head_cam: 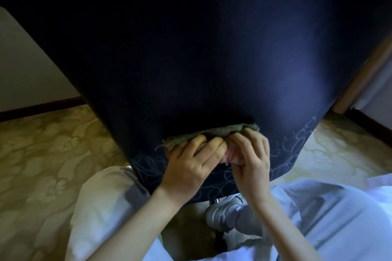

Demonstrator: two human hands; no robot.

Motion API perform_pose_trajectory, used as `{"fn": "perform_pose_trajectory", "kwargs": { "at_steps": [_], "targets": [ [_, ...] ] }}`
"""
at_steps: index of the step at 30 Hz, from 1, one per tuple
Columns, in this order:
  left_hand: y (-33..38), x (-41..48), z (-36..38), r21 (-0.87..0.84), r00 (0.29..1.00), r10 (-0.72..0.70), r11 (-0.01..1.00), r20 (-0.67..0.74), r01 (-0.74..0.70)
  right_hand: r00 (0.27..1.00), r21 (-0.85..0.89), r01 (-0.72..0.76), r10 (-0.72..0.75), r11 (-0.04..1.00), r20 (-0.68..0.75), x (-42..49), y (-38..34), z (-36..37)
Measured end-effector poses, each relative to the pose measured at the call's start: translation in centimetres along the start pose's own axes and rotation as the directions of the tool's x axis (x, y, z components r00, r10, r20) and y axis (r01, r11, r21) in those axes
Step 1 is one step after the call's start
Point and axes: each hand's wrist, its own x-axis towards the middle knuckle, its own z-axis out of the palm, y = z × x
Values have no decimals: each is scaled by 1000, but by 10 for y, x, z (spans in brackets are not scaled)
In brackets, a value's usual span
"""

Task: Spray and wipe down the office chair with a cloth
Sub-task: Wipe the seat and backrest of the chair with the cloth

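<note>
The dark blue back of the office chair point(201, 59) fills most of the view, with a pale swirl pattern along its lower edge. A folded green cloth point(212, 131) with a pink patch lies against the lower part of that back. My left hand point(191, 165) presses the cloth's left half, fingers curled over it. My right hand point(250, 161) grips the cloth's right half and the pink part. Both hands touch each other at the middle. No spray bottle is in view.
Yellow-green floral carpet point(42, 154) lies on both sides of the chair. A white wall with a dark skirting board point(42, 106) is at the left, a wooden frame point(360, 82) at the right. My knees in pale trousers and a white shoe point(224, 212) are below the chair.
</note>
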Motion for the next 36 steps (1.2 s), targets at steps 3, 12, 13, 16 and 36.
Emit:
{"fn": "perform_pose_trajectory", "kwargs": {
  "at_steps": [3,12,13,16,36],
  "targets": [
    [14,-52,23,-46,993,-63,997,98,68,986,-29,-60,64,998,152,-44,13,22],
    [34,-103,34,-103,909,-237,952,344,287,905,-53,-157,165,986,393,-98,12,40],
    [32,-98,29,-106,913,-252,948,322,299,916,-36,-146,149,989,374,-93,9,36],
    [22,-68,7,-120,937,-291,941,193,317,961,15,-77,70,997,268,-61,-9,19],
    [1,-28,3,0,979,-185,983,-87,186,977,-54,193,-187,980,101,-5,-5,13]
  ]
}}
